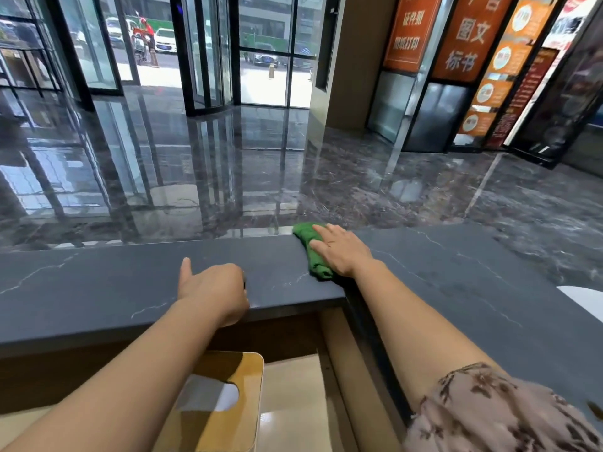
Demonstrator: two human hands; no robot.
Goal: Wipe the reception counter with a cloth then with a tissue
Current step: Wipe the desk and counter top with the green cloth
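Observation:
A dark grey stone reception counter [98, 288] runs across the view and turns a corner toward the right. A folded green cloth [308, 247] lies at that corner near the far edge. My right hand [342, 251] lies flat on the cloth with straight fingers, pressing it onto the counter. My left hand [213, 288] rests on the counter's near edge with its fingers curled under and the thumb sticking up; something small and dark shows at its fingertips, too little to identify. No tissue is visible.
Below the counter stands a wooden stool or box [228, 402] with a cut-out in its top. A white object [584, 301] sits at the counter's right edge. Beyond the counter lies a glossy marble lobby floor [261, 177] with glass doors behind.

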